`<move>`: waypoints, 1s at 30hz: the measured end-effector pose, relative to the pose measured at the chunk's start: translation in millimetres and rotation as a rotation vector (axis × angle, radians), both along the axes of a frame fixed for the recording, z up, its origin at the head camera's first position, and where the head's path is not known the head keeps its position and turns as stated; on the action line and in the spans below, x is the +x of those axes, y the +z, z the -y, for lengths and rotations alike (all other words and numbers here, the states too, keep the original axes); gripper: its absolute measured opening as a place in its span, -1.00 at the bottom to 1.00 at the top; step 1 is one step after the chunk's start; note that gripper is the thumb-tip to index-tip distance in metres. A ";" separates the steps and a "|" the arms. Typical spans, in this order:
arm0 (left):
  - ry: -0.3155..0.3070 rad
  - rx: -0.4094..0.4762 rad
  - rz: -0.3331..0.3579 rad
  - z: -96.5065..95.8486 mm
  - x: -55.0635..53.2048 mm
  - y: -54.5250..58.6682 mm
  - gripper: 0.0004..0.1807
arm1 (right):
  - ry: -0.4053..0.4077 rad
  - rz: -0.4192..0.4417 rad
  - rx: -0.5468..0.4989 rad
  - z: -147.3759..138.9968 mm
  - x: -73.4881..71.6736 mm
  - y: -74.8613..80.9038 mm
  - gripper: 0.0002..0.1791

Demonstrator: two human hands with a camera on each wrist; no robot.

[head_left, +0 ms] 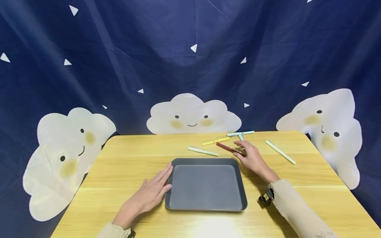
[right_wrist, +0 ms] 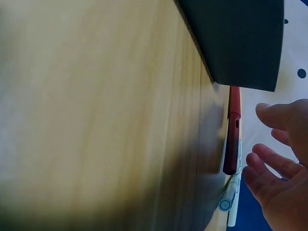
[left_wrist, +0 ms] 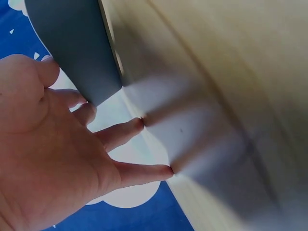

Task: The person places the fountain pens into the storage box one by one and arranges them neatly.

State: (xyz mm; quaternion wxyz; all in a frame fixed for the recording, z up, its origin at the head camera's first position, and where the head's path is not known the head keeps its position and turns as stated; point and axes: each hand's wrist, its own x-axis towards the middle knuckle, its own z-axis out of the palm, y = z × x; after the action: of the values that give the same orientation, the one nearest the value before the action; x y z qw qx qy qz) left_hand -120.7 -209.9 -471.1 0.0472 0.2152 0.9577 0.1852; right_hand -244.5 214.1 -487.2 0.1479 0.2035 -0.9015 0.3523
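A dark grey rectangular tray [head_left: 206,186] lies on the wooden table. Against its left rim rests my left hand [head_left: 148,193], its fingers extended; in the left wrist view two fingertips touch the tabletop beside the tray wall [left_wrist: 77,48]. Just past the tray's far right corner, my right hand [head_left: 250,156] hovers with thumb and fingers apart around the near end of a dark red pen [head_left: 225,147]. The right wrist view shows a gap between those fingers [right_wrist: 269,161] and the red pen [right_wrist: 232,139]. A light blue pen [head_left: 241,137] lies partly hidden behind that hand.
Behind the tray lie a pale green pen [head_left: 202,151], a yellow pen [head_left: 215,141] and another light blue pen [head_left: 248,133] near the back edge. To the right of my right hand is a second pale green pen [head_left: 280,152]. A dark blue cloud-print curtain [head_left: 190,66] hangs behind the table.
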 end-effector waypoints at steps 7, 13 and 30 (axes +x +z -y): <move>0.011 -0.009 0.025 -6.2 -1.0 -0.3 -0.31 | 0.003 0.059 0.069 4.0 -3.8 -1.4 -0.54; 0.022 0.003 0.057 -9.9 -0.4 0.7 -0.31 | 0.006 0.107 0.091 6.7 -6.4 -1.4 -0.59; 0.014 0.051 0.096 -9.1 -0.7 3.1 -0.29 | 0.038 0.092 0.129 5.5 -11.6 -3.0 -0.67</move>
State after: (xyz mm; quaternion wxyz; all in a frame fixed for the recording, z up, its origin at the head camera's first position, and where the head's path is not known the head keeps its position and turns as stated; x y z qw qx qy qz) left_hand -121.4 -200.8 -468.0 0.0862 0.2007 0.9507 0.2200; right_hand -256.1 208.6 -490.2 0.0864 0.2131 -0.9241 0.3051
